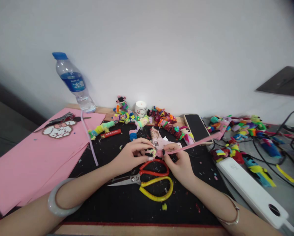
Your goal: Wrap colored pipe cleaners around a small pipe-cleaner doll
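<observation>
My left hand [133,154] pinches a small fuzzy figure [150,152], black and pale yellow, above the middle of the black mat. Close beside it, my right hand [180,162] is closed on a pink pipe cleaner [192,144]. One end of this strip meets the figure; its long part sticks out to the upper right. Below both hands lie scissors [156,188] with one red and one yellow handle, blades pointing left. Just behind the fingers is a pale pink, stained object [159,139], partly hidden.
A water bottle [74,83] leans on the wall behind pink paper sheets [38,160]. A lilac pipe cleaner [89,139] crosses their edge. Colourful pipe-cleaner figures [170,123] line the back, near a phone [197,127]. At right are black cables [262,152] and a white device [251,191].
</observation>
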`<state>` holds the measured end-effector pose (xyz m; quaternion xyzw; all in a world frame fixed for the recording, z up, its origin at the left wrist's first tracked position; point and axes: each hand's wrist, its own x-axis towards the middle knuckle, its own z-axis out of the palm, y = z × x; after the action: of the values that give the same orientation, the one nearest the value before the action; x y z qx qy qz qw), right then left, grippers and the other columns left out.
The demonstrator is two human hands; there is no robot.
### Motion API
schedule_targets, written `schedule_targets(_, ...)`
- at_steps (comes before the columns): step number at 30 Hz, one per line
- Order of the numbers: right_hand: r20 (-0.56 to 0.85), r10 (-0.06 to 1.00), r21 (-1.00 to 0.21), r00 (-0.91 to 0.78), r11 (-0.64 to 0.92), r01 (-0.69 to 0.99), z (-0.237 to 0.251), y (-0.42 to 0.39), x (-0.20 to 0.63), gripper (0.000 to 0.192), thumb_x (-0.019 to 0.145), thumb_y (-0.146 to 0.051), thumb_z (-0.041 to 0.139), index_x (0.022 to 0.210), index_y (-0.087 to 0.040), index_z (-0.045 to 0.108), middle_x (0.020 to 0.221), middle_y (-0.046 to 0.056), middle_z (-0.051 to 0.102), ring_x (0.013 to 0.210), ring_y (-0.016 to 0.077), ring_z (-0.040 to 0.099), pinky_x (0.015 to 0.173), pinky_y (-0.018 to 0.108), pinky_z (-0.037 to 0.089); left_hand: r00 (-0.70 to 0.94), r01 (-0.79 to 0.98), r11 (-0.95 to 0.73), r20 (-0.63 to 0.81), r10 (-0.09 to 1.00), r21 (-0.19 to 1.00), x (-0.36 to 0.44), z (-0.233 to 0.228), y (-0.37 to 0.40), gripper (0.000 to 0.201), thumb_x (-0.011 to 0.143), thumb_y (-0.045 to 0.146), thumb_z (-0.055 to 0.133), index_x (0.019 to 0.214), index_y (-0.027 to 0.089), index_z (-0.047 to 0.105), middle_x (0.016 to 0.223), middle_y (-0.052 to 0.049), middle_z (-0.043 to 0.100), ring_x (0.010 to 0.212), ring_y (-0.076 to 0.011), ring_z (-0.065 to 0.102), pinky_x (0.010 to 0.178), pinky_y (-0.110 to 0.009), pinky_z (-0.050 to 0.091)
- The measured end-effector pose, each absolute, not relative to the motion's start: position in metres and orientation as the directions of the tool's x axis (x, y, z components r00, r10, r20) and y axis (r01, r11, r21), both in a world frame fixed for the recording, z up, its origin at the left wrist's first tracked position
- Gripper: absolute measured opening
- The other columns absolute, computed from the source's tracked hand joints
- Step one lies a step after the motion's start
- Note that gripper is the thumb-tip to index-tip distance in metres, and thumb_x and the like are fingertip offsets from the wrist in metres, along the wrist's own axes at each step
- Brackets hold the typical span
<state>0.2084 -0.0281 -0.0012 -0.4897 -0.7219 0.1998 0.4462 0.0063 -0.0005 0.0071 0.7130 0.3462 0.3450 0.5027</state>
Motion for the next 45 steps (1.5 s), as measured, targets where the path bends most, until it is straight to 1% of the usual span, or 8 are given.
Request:
schedule_targets(6,0.445,0.893,-0.770,-0.063,0.417,0.484,0.000,-0.031,0.210,0.013,0.079,-0.010,0.050,0.085,-0.020,0.055,0.077,0.001,0.061,0.063,0.0135,0.056,0.058,0.025,0.044,0.334,0.254,-0.245,0.153,0.930,0.936,0.005,-0.003,0.008,0.024,0.073,0.020,0.063,0.097,0.017,0.067,0.098,-0.005,0.056,0.063,-0.0077,0.050,0.058,-0.021,0.043)
schedule_targets(11,0.445,0.881,-0.784,-0.158,0.469,0.407,0.004,-0.032,0.210,0.018,0.080,-0.008,0.048,0.083,-0.020,0.061,0.077,0.002,0.064,0.074,0.0162,0.060,0.069,0.029,0.047,0.299,0.282,-0.226,0.138,0.944,0.933,0.006,-0.006,0.010,0.025,0.072,0.022,0.064,0.097,0.015,0.065,0.091,-0.004,0.057,0.063,-0.0087,0.050,0.058,-0.023,0.043)
schedule_targets(14,0.428,0.886,-0.795,-0.178,0.463,0.391,0.006,-0.033,0.210,0.020,0.079,-0.007,0.050,0.085,-0.020,0.064,0.079,0.003,0.066,0.074,0.0165,0.061,0.069,0.029,0.047,0.293,0.290,-0.215,0.127,0.948,0.932,0.007,-0.007,0.010,0.025,0.071,0.022,0.065,0.094,0.014,0.064,0.088,-0.004,0.058,0.064,-0.0098,0.051,0.059,-0.023,0.043)
schedule_targets(21,0.414,0.872,-0.787,-0.262,0.488,0.379,0.005,-0.035,0.213,0.034,0.078,-0.005,0.047,0.104,-0.021,0.062,0.092,0.005,0.066,0.084,0.0185,0.060,0.075,0.032,0.047,0.299,0.271,-0.184,0.099,0.949,0.945,0.007,-0.006,0.009,0.024,0.071,0.023,0.066,0.093,0.014,0.062,0.084,-0.003,0.059,0.064,-0.0101,0.051,0.059,-0.023,0.043)
schedule_targets(26,0.404,0.875,-0.812,-0.266,0.477,0.336,0.004,-0.036,0.211,0.026,0.086,-0.009,0.043,0.098,-0.022,0.063,0.087,0.004,0.064,0.082,0.0172,0.060,0.077,0.032,0.047,0.322,0.294,-0.220,0.121,0.939,0.930,0.007,-0.003,0.007,0.022,0.071,0.021,0.065,0.092,0.014,0.063,0.087,-0.004,0.060,0.066,-0.0107,0.052,0.060,-0.023,0.043)
schedule_targets(31,0.340,0.917,-0.883,-0.210,0.388,0.264,-0.001,-0.039,0.209,0.018,0.089,-0.015,0.044,0.088,-0.021,0.061,0.083,0.004,0.063,0.079,0.0165,0.060,0.073,0.029,0.047,0.387,0.314,-0.312,0.179,0.904,0.897,0.007,-0.002,0.006,0.021,0.073,0.020,0.063,0.094,0.017,0.064,0.088,-0.004,0.059,0.069,-0.0113,0.053,0.059,-0.021,0.044)
schedule_targets(38,0.248,0.941,-0.951,-0.230,0.282,0.127,0.003,-0.041,0.206,0.015,0.091,-0.022,0.047,0.086,-0.020,0.062,0.080,0.003,0.064,0.076,0.0153,0.061,0.072,0.027,0.048,0.448,0.281,-0.344,0.195,0.873,0.896,0.007,-0.001,0.004,0.022,0.074,0.013,0.059,0.095,0.017,0.064,0.094,-0.004,0.058,0.066,-0.0091,0.053,0.059,-0.021,0.045)
schedule_targets(45,0.215,0.946,-0.962,-0.245,0.248,0.113,0.006,-0.039,0.203,0.015,0.090,-0.026,0.049,0.085,-0.019,0.062,0.079,0.004,0.065,0.075,0.0161,0.062,0.072,0.029,0.050,0.493,0.282,-0.379,0.206,0.846,0.882,0.006,-0.001,0.003,0.023,0.074,0.013,0.059,0.096,0.019,0.064,0.096,-0.004,0.058,0.068,-0.0099,0.054,0.060,-0.021,0.045)
